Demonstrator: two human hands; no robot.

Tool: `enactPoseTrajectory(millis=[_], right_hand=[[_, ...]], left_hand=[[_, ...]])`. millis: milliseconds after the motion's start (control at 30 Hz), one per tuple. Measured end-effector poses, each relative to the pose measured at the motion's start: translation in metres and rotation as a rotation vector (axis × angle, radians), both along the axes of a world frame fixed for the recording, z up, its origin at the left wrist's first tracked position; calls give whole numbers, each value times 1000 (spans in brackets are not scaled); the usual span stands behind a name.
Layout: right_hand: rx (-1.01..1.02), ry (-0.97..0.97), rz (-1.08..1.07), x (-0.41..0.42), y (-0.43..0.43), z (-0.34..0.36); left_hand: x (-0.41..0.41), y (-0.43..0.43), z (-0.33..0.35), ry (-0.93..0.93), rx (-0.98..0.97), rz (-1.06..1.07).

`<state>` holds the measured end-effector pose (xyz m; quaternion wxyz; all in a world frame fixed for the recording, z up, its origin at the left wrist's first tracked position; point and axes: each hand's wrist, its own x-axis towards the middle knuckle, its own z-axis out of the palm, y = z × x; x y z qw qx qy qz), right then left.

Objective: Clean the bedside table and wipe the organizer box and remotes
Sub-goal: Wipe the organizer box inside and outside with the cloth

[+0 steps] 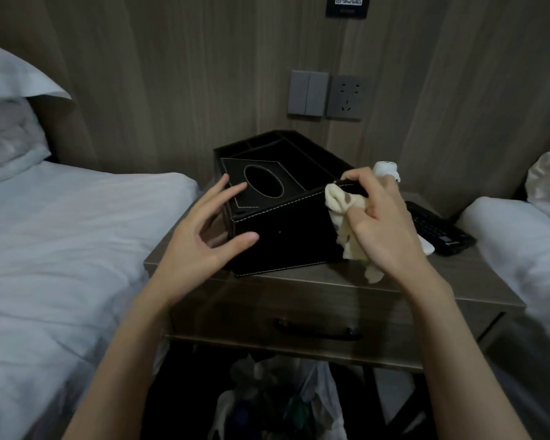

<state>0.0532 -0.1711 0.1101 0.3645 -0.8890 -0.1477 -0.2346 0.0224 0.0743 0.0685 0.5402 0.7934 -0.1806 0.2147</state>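
A black leather organizer box (pixel 286 236) with white stitching and an oval tissue slot stands on the wooden bedside table (pixel 477 281). My left hand (pixel 204 230) is spread at its left front corner, thumb on the front face and fingertips at the top edge. A cream cloth (pixel 346 239) with brown spots is bunched in my right hand (pixel 381 223), which presses it against the box's right front corner. Behind that hand lie a black remote (pixel 438 230) and a white remote (pixel 426 247), the latter mostly hidden.
A white bottle top (pixel 386 169) shows behind my right hand. Beds with white sheets (pixel 61 249) flank the table on both sides. The table has a drawer with a dark handle (pixel 318 331); a bin with a plastic bag (pixel 283 404) sits underneath. Wall switches (pixel 308 93) are behind.
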Motion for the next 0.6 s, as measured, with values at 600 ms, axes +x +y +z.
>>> enactPoseTrajectory(millis=[600], right_hand=[[-31,-554,-2,-42,52,-20]], left_hand=[[-10,-1,-3,6,-84,19]])
